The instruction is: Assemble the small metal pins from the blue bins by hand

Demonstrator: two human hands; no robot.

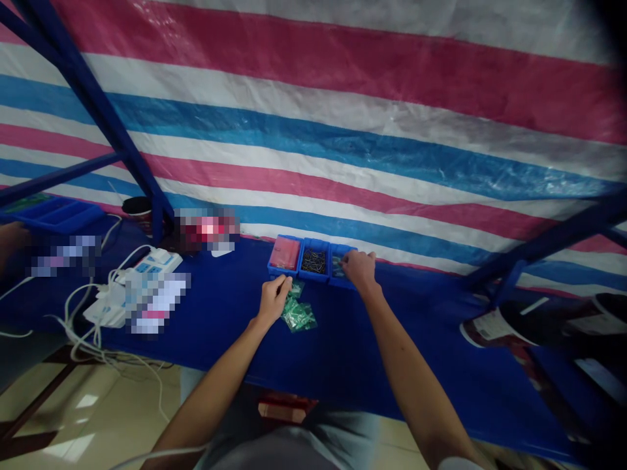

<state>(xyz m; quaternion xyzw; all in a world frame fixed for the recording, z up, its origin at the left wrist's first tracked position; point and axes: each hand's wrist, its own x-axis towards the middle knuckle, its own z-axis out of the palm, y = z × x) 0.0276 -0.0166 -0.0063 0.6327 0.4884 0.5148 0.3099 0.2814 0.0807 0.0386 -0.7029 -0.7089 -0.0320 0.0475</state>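
My left hand (273, 297) is closed in a pinch just in front of the blue bins, beside a small pile of clear plastic packets with green contents (298, 314). What its fingertips hold is too small to make out. My right hand (360, 269) reaches into the right-hand blue bin (337, 274), its fingers curled down over small pieces that I cannot make out. In the middle bin (301, 269) lie many dark metal screws (314, 261). The left bin holds a stack of pinkish-red flat packets (285, 252).
White power strips (157, 264) with tangled cables lie to the left on the blue table (220, 307). Another person's hand (12, 241) is at the far left, near a blue tray (59, 215). Tubs (494, 326) stand at the right; a striped sheet (343, 117) hangs behind.
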